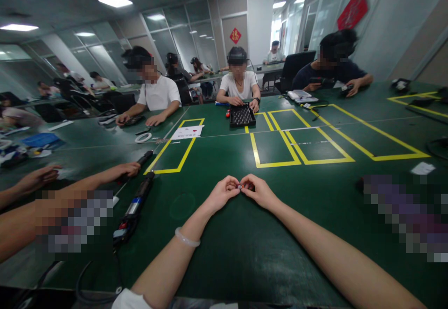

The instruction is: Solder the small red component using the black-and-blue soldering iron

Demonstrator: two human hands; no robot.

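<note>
Meeting over the green worktop, the left hand and right hand hold one tiny part between them — each grip pinched on it — while a cylindrical tool lies well apart, to the left.

You have cool, moderate light from ceiling panels; faint sheen on the green desk before you. Wide-angle stretch skews your view's edges. Pixelation masks patches at both sides; the tiny piece you hold lacks detail.
</note>
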